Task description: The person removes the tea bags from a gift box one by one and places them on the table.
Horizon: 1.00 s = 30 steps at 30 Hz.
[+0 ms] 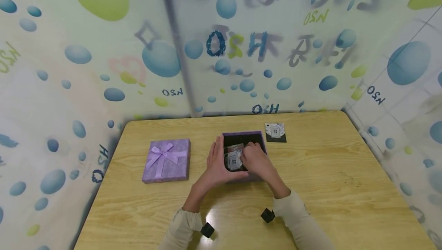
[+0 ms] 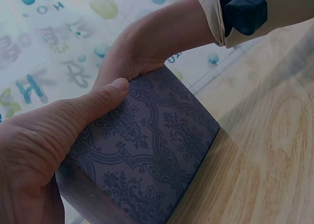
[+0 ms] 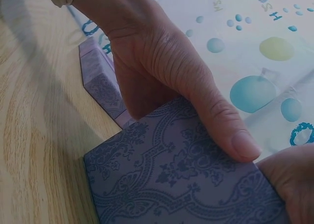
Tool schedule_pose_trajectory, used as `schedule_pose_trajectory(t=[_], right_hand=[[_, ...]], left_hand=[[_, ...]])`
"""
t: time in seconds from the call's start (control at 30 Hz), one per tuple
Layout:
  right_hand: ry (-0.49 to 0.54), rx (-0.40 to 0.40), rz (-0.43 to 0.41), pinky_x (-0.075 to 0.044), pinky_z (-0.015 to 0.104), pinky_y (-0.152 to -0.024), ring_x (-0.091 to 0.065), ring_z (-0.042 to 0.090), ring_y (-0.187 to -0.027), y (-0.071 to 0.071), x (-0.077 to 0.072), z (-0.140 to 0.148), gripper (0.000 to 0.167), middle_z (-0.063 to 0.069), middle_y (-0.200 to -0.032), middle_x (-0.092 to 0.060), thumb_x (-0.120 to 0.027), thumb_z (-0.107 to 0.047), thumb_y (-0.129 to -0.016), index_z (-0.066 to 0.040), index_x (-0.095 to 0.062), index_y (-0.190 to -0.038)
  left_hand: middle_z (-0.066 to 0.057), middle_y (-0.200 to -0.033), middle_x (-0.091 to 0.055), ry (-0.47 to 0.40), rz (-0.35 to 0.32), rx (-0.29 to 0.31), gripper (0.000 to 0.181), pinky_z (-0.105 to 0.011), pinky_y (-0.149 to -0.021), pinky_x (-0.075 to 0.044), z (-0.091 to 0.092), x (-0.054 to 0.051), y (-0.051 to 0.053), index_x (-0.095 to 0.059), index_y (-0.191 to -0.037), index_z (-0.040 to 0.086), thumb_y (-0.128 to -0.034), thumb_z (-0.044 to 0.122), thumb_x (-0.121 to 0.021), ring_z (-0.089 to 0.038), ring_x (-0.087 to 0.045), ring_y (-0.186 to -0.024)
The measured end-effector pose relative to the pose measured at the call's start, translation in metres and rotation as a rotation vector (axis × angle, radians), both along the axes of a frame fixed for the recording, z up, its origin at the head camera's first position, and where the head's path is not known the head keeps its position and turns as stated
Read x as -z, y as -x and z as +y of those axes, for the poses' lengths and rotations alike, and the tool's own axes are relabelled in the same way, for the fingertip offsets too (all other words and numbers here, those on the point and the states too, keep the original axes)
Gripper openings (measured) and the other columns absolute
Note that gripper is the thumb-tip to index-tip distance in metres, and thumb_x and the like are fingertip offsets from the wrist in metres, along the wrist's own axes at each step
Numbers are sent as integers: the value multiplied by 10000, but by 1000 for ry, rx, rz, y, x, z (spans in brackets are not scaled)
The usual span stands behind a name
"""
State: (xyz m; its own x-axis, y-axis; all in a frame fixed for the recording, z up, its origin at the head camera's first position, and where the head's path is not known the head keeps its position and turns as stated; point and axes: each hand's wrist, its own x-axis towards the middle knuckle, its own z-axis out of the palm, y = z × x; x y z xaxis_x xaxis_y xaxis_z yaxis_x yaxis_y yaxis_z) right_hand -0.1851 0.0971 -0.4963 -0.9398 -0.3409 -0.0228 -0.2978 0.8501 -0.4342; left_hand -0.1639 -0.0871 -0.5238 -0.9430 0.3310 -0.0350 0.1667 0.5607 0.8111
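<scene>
An uncovered purple gift box (image 1: 246, 178) with a dark inside stands on the table, and its patterned front wall (image 2: 157, 130) fills much of the left wrist view. My left hand (image 1: 217, 164) grips its left side, fingers along the side wall and thumb across the front. Inside lie flat printed packets (image 1: 233, 161), grey-white and black. Reaching in from the right, my right hand (image 1: 257, 159) has bent fingers at the packets' right edge. Its fingertips are hidden, so I cannot tell whether they pinch a packet. The right wrist view shows a thumb (image 3: 223, 118) over the box wall.
Left of the box lies a purple lid (image 1: 167, 162) with a ribbon bow. A similar single packet (image 1: 275, 132) lies flat at the box's far right. The wooden table (image 1: 331, 188) meets a bubble-printed wall (image 1: 241, 66) at the back. Each sleeve carries a small black block (image 1: 267, 216).
</scene>
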Motion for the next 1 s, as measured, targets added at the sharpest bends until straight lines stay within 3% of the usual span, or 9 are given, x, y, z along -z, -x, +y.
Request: schedule_pose_trajectory(t=[0.37, 0.7, 1.0], right_hand=[[-15, 35, -55, -447, 494, -952, -590, 343, -1032, 0, 0, -2, 346, 176, -1043, -685, -609, -69, -1000, -80, -570, -656], [-41, 37, -18, -454, 516, -998, -609, 357, -1087, 1, 2, -2, 229, 201, -1106, -696, -630, -103, -1020, -20, -678, -812], [-36, 48, -9, -452, 525, -1018, -601, 363, -1110, 1, 5, -2, 220, 202, -1131, -694, -617, -100, -1027, -8, -704, -847]], left_hand=[[-27, -1753, 130, -8, 20, 3, 1448, -714, -1210, -42, 0, -1, 0, 119, -1683, 237, -728, 624, -898, -394, 91, -1601], [22, -1744, 156, 5, 7, -1, 1457, -689, -1225, -29, 0, 0, 1, 152, -1673, 264, -726, 636, -892, -352, 102, -1608], [20, -1745, 156, -11, 10, 2, 1464, -694, -1222, -24, 0, 0, 0, 146, -1674, 271, -713, 666, -885, -361, 105, -1606]])
